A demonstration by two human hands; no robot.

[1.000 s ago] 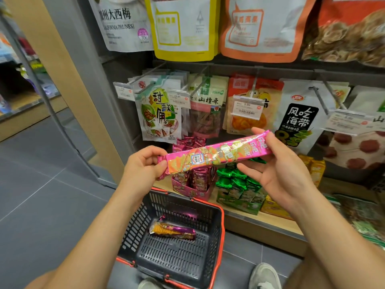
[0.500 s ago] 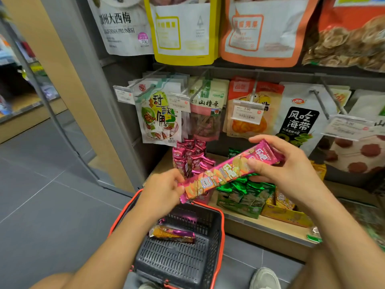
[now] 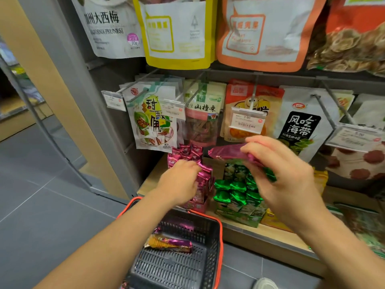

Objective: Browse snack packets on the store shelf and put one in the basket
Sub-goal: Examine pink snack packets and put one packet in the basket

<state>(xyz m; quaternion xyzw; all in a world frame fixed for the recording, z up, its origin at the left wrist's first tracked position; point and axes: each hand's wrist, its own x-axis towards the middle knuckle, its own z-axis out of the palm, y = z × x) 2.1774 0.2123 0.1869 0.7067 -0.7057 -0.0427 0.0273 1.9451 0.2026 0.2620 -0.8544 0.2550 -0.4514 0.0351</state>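
My right hand (image 3: pixel 279 174) pinches a long pink snack packet (image 3: pixel 226 152) by its right end and holds it level over the green packets. My left hand (image 3: pixel 180 181) reaches into the pink display box (image 3: pixel 201 206), its bent fingers against the upright pink packets (image 3: pixel 188 153). I cannot make out whether it grips one. Below my arms sits the dark basket with a red rim (image 3: pixel 217 245). An orange and purple packet (image 3: pixel 168 244) lies on the basket's floor.
A box of green packets (image 3: pixel 236 190) stands right of the pink box on the wooden shelf (image 3: pixel 270 232). Bags hang on pegs above, with price tags (image 3: pixel 246 120) in front. Grey floor tiles lie to the left. A shoe tip (image 3: pixel 265 283) shows beside the basket.
My left hand let go of the long pink packet and moved forward to the packets in the pink box. My right hand turned the packet over and carried it toward the shelf.
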